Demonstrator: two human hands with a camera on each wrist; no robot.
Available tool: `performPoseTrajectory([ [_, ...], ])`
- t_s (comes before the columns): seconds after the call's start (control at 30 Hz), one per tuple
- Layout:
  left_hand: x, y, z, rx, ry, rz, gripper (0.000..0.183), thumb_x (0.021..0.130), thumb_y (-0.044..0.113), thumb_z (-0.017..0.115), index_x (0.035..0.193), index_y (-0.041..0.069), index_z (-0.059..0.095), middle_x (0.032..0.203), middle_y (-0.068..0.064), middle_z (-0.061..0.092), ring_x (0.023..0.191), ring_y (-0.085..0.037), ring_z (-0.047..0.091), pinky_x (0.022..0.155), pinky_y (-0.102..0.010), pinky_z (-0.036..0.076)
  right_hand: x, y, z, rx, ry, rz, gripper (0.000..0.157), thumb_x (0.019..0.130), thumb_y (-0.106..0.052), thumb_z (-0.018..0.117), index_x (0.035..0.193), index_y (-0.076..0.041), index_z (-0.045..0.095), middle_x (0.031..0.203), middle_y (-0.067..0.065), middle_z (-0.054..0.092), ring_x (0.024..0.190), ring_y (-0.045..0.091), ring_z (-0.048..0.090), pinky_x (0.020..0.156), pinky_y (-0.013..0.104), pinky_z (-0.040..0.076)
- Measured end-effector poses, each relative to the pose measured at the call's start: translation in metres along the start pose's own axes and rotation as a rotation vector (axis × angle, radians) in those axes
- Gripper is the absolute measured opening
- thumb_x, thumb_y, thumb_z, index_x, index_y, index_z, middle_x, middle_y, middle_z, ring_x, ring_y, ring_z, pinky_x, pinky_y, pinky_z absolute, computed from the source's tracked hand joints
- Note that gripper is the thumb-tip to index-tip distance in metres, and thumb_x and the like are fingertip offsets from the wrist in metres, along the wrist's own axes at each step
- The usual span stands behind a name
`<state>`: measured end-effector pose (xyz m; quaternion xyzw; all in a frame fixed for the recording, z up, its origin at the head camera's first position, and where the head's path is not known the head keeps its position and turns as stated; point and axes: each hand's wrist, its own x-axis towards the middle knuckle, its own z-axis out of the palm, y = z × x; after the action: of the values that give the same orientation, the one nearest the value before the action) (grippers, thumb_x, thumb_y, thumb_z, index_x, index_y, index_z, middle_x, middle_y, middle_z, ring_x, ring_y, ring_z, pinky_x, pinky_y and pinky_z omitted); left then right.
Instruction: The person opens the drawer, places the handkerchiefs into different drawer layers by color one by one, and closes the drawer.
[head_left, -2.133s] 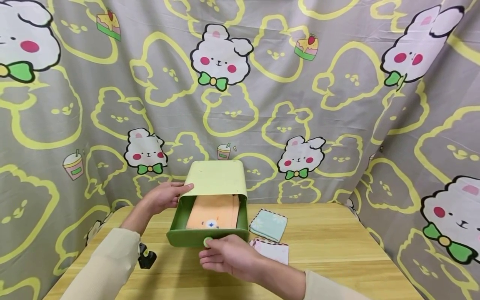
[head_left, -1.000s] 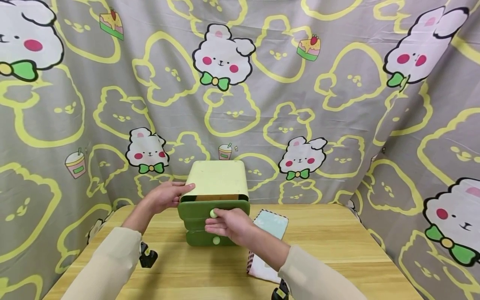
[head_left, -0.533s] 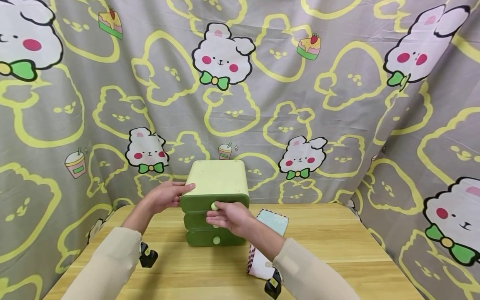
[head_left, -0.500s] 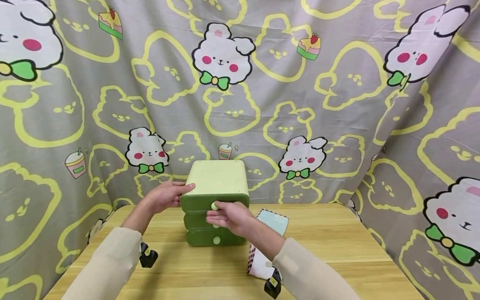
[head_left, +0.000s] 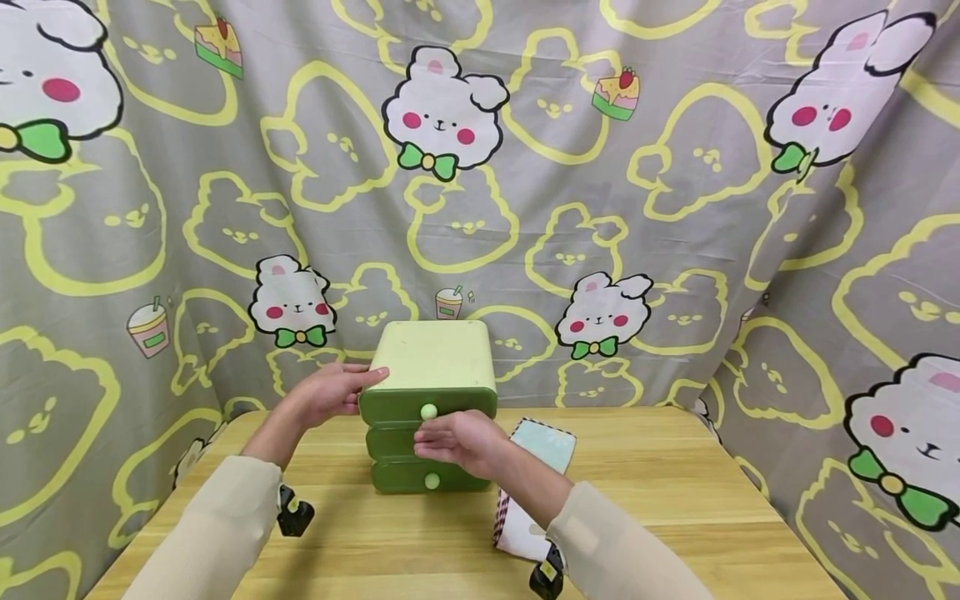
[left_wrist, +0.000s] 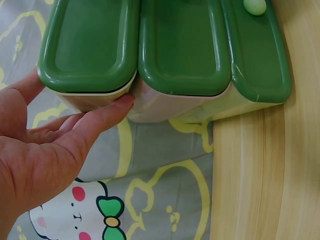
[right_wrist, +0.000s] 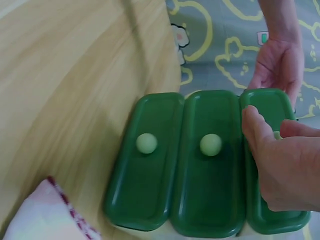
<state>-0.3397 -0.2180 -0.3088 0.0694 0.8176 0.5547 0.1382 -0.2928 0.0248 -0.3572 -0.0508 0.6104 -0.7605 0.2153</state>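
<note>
A small cabinet with a pale yellow-green top and three green drawers stands on the table, all its drawers pushed in. My left hand steadies its upper left corner, thumb on top. In the left wrist view, extended fingers lie against the cabinet's side. Just below the top drawer's round knob, my right hand hovers with loosely extended fingers, apart from the knob in the head view. It hides the middle drawer's knob there; that knob shows in the right wrist view.
Right of the cabinet lie a light blue folded cloth and a white cloth with a checked edge, both partly behind my right forearm. The wooden table meets a patterned curtain at the back.
The top drawer, pulled out earlier with an orange cloth inside, has slid fully in. My right hand has let go of its knob and dropped slightly; the left hand has stayed on the corner.
</note>
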Motion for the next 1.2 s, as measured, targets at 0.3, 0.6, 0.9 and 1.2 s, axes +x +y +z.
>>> performPoseTrajectory([
  [0.3,0.001,0.0,0.0,-0.002,-0.005,0.006,0.081,0.103,0.043,0.059,0.156,-0.009,0.027,0.126,-0.014,0.068,0.101,-0.013,0.07,0.099,-0.038,0.057,0.004,0.033,-0.007,-0.12,0.045,0.019,0.036,0.105,-0.016,0.054,0.109,0.019,0.063,0.097,0.028,0.073,0.104,0.048,0.069,0.086,0.046,0.062],
  [0.6,0.001,-0.001,0.002,0.054,0.028,0.004,0.086,0.101,0.05,0.06,0.155,-0.009,0.029,0.134,-0.021,0.064,0.108,-0.017,0.069,0.101,-0.04,0.056,0.014,0.052,-0.002,-0.077,0.126,-0.013,0.036,0.107,-0.018,0.05,0.112,0.016,0.06,0.109,0.037,0.068,0.105,0.048,0.069,0.086,0.044,0.062],
  [0.9,-0.001,0.0,0.003,0.097,0.076,0.006,0.082,0.101,0.05,0.059,0.154,-0.007,0.035,0.138,-0.024,0.061,0.113,-0.022,0.068,0.097,-0.04,0.058,0.016,0.059,0.002,-0.058,0.159,-0.052,0.031,0.106,-0.013,0.051,0.114,0.016,0.06,0.109,0.035,0.069,0.106,0.046,0.07,0.087,0.04,0.062],
  [1.2,-0.002,0.002,0.004,0.104,0.063,-0.007,0.083,0.101,0.051,0.059,0.155,-0.007,0.033,0.143,-0.025,0.057,0.122,-0.029,0.064,0.099,-0.041,0.057,0.013,0.06,0.002,-0.04,0.169,-0.053,0.029,0.106,-0.012,0.052,0.114,0.015,0.06,0.111,0.035,0.068,0.106,0.045,0.07,0.086,0.039,0.062],
])
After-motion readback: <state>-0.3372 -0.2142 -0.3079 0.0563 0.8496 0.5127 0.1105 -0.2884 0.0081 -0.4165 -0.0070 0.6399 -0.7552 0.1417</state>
